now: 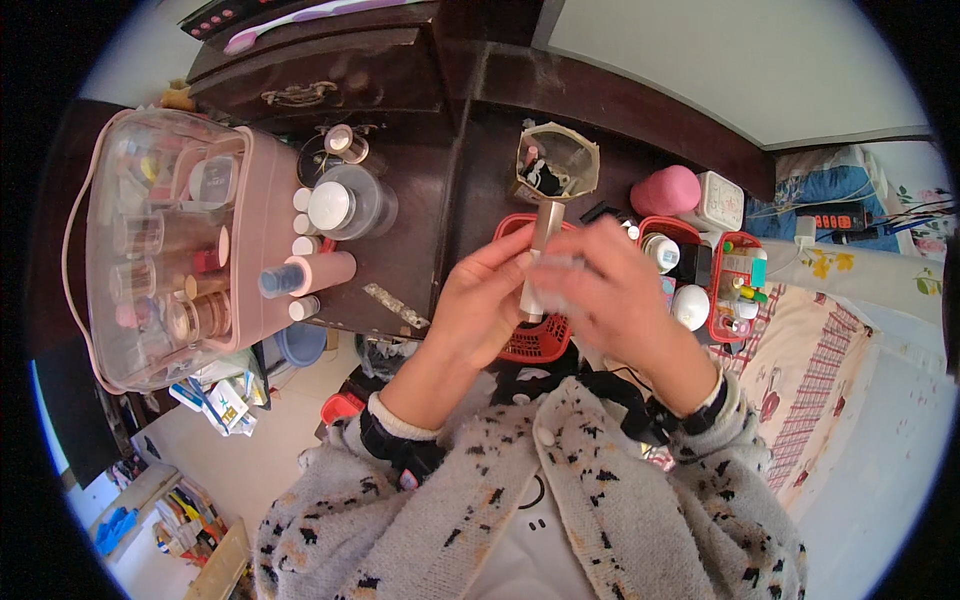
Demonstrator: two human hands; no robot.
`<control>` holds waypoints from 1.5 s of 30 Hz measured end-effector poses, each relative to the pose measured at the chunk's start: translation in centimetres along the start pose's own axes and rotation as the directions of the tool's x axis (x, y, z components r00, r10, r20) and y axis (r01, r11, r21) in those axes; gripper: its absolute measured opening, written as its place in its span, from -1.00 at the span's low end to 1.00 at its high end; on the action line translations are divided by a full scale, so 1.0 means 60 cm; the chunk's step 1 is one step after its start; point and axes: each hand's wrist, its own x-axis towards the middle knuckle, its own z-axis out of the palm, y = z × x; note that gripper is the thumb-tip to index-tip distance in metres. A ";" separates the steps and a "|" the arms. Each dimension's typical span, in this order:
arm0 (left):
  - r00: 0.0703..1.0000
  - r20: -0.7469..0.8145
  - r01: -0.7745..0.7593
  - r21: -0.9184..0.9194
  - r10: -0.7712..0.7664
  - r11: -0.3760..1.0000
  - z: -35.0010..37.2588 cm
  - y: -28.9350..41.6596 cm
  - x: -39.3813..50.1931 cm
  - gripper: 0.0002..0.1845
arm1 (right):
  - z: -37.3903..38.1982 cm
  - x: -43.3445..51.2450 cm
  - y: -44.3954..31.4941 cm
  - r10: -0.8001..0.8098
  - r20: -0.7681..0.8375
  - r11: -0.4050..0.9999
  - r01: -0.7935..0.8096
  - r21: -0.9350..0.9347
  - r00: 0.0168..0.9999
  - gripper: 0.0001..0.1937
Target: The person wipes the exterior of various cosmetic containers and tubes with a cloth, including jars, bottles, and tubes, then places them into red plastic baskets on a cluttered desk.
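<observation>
My left hand (484, 296) grips a slim, shiny metallic cosmetic tube (552, 221), held upright in front of my chest. Across the tube's middle lies my right hand (611, 281), its fingers blurred by motion. Some thin, pale material (556, 279) shows at those fingers, perhaps a tissue; the blur hides whether they pinch it. Below the tube is a red plastic basket (536, 341), partly covered by both hands. An open-topped, many-sided holder (577, 154) with small items inside stands just beyond the tube's upper end.
At left, a pink cosmetics case (262, 225) with a clear cover stands near several bottles and a pink bottle (330, 271). Two red baskets (739, 330) with jars sit at right, beside a pink cylinder (665, 190). A dark drawer unit (360, 71) rises behind.
</observation>
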 end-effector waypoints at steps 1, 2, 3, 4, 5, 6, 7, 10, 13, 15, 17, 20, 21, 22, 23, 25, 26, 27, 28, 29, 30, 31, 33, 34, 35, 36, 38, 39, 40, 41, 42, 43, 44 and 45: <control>1.000 0.021 0.005 0.024 -0.005 1.000 -0.003 0.004 0.000 -0.56 | -0.002 0.010 0.014 0.060 -0.028 0.998 -0.061 -0.023 0.998 -0.77; 0.999 0.033 0.010 0.049 -0.012 0.999 -0.005 0.006 0.001 -0.56 | -0.004 0.020 0.024 0.080 -0.068 0.995 -0.083 -0.049 0.994 -0.77; 0.996 0.091 0.009 0.014 -0.010 1.000 -0.006 0.007 0.001 -0.58 | -0.005 0.025 0.026 0.155 -0.097 0.984 -0.163 -0.077 0.983 -0.76; 0.990 0.139 0.011 -0.019 -0.008 1.000 -0.006 0.009 0.001 -0.60 | -0.005 0.028 0.023 0.190 -0.113 0.979 -0.197 -0.055 0.975 -0.76; 0.982 0.188 0.014 -0.051 -0.005 0.999 -0.005 0.010 0.002 -0.62 | -0.003 0.028 0.016 0.083 -0.088 0.995 -0.088 -0.048 0.993 -0.76; 0.994 0.109 -0.009 -0.024 0.012 1.000 -0.004 0.009 0.002 -0.62 | 0.001 0.023 0.002 0.059 -0.054 0.997 -0.061 -0.043 0.997 -0.75; 0.999 0.029 -0.028 0.003 0.028 1.000 -0.002 0.007 0.003 -0.62 | 0.005 0.015 -0.014 0.004 -0.046 0.998 -0.007 -0.054 0.999 -0.75; 0.998 -0.043 -0.034 0.021 0.035 0.999 0.000 0.003 0.000 -0.63 | 0.006 0.012 -0.011 0.017 0.035 0.999 -0.016 -0.040 0.999 -0.78; 1.000 -0.022 0.000 0.065 0.001 0.998 -0.003 0.003 -0.003 -0.63 | 0.004 0.022 0.010 0.191 -0.078 0.978 -0.197 -0.070 0.978 -0.80; 0.999 0.000 0.040 0.090 -0.040 0.995 -0.007 0.006 -0.003 -0.63 | 0.006 0.025 0.014 0.135 -0.105 0.988 -0.141 -0.061 0.985 -0.82; 1.000 -0.007 -0.021 0.048 0.021 0.999 -0.009 0.007 -0.001 -0.61 | 0.012 0.013 -0.011 -0.030 -0.045 0.999 0.028 -0.043 0.999 -0.83; 0.999 -0.023 -0.030 0.056 0.031 0.998 -0.013 0.008 0.001 -0.60 | 0.014 -0.002 -0.010 0.106 -0.008 0.992 -0.105 0.066 0.994 -0.74; 1.000 -0.014 -0.023 0.060 0.024 0.998 -0.014 0.007 -0.003 -0.60 | 0.012 -0.007 0.001 0.168 -0.027 0.983 -0.166 0.080 0.985 -0.72; 1.000 0.009 -0.009 0.109 0.008 0.994 -0.019 0.014 -0.002 -0.60 | 0.006 -0.009 0.015 0.307 -0.053 0.945 -0.298 0.135 0.950 -0.62; 0.997 0.068 -0.048 0.064 0.043 0.997 -0.022 0.020 -0.002 -0.60 | -0.004 -0.012 0.031 0.404 -0.056 0.883 -0.373 0.284 0.913 -0.58; 0.998 0.029 -0.064 0.106 0.061 0.992 -0.027 0.025 -0.003 -0.62 | -0.014 -0.021 0.046 0.501 -0.059 0.751 -0.401 0.524 0.863 -0.66; 0.994 0.013 -0.113 0.090 0.112 0.990 -0.028 0.027 -0.003 -0.60 | -0.019 -0.025 0.045 0.584 0.017 0.622 -0.460 0.634 0.812 -0.68; 0.992 0.031 -0.120 0.078 0.118 0.990 -0.028 0.030 -0.002 -0.59 | -0.025 -0.029 0.039 0.664 0.101 0.463 -0.513 0.723 0.741 -0.69; 0.991 0.046 -0.125 0.067 0.122 0.990 -0.028 0.033 -0.003 -0.59 | -0.031 -0.031 0.033 0.684 0.211 0.293 -0.528 0.797 0.698 -0.69; 0.989 0.062 -0.136 0.052 0.132 0.989 -0.027 0.036 -0.003 -0.58 | -0.037 -0.031 0.026 0.686 0.118 0.494 -0.579 0.648 0.718 -0.67; 0.988 0.076 -0.137 0.041 0.133 0.990 -0.025 0.036 -0.004 -0.58 | -0.047 -0.030 0.022 0.627 0.054 0.673 -0.576 0.465 0.777 -0.64; 0.989 0.063 -0.134 0.042 0.132 0.990 -0.022 0.037 -0.004 -0.58 | -0.056 -0.028 0.019 0.556 -0.002 0.804 -0.537 0.258 0.831 -0.62; 0.989 0.058 -0.139 0.036 0.137 0.990 -0.018 0.037 -0.004 -0.58 | -0.068 -0.026 0.012 0.518 -0.019 0.853 -0.515 0.083 0.855 -0.64; 0.991 0.062 -0.121 0.031 0.119 0.992 -0.017 0.035 -0.004 -0.59 | -0.075 -0.027 0.007 0.561 0.002 0.823 -0.558 0.103 0.828 -0.67; 0.993 0.058 -0.107 0.032 0.105 0.994 -0.016 0.033 -0.004 -0.59 | -0.081 -0.029 0.003 0.604 0.025 0.789 -0.602 0.124 0.797 -0.69; 0.991 0.079 -0.109 0.019 0.107 0.994 -0.016 0.030 -0.003 -0.60 | -0.086 -0.029 0.003 0.548 -0.001 0.836 -0.548 0.021 0.836 -0.69; 0.996 0.081 -0.048 0.015 0.046 0.999 -0.018 0.020 0.003 -0.60 | -0.095 -0.031 0.002 0.424 -0.031 0.887 -0.422 -0.186 0.905 -0.69; 0.994 0.110 -0.028 -0.004 0.028 1.000 -0.020 0.016 0.007 -0.60 | -0.098 -0.033 0.000 0.467 -0.033 0.869 -0.466 -0.168 0.884 -0.69; 0.994 0.109 0.003 -0.008 -0.002 1.000 -0.022 0.012 0.010 -0.62 | -0.101 -0.034 -0.003 0.509 -0.034 0.848 -0.508 -0.148 0.860 -0.69; 0.989 0.146 0.043 -0.087 -0.030 0.995 -0.024 0.008 0.012 -0.62 | -0.102 -0.034 -0.006 0.532 -0.054 0.838 -0.535 -0.111 0.845 -0.68; 0.982 0.179 0.089 -0.160 -0.060 0.983 -0.025 0.002 0.015 -0.61 | -0.102 -0.034 -0.009 0.503 -0.038 0.863 -0.504 -0.038 0.863 -0.68; 0.979 0.185 0.129 -0.216 -0.090 0.968 -0.024 -0.003 0.018 -0.61 | -0.100 -0.034 -0.012 0.453 -0.046 0.891 -0.451 0.054 0.890 -0.69; 0.969 0.225 0.162 -0.247 -0.106 0.955 -0.022 -0.009 0.021 -0.60 | -0.098 -0.033 -0.015 0.401 -0.060 0.910 -0.390 0.145 0.914 -0.69; 0.971 0.232 0.119 -0.285 -0.052 0.951 -0.019 -0.016 0.025 -0.59 | -0.097 -0.035 -0.019 0.378 -0.013 0.914 -0.371 0.164 0.926 -0.69</control>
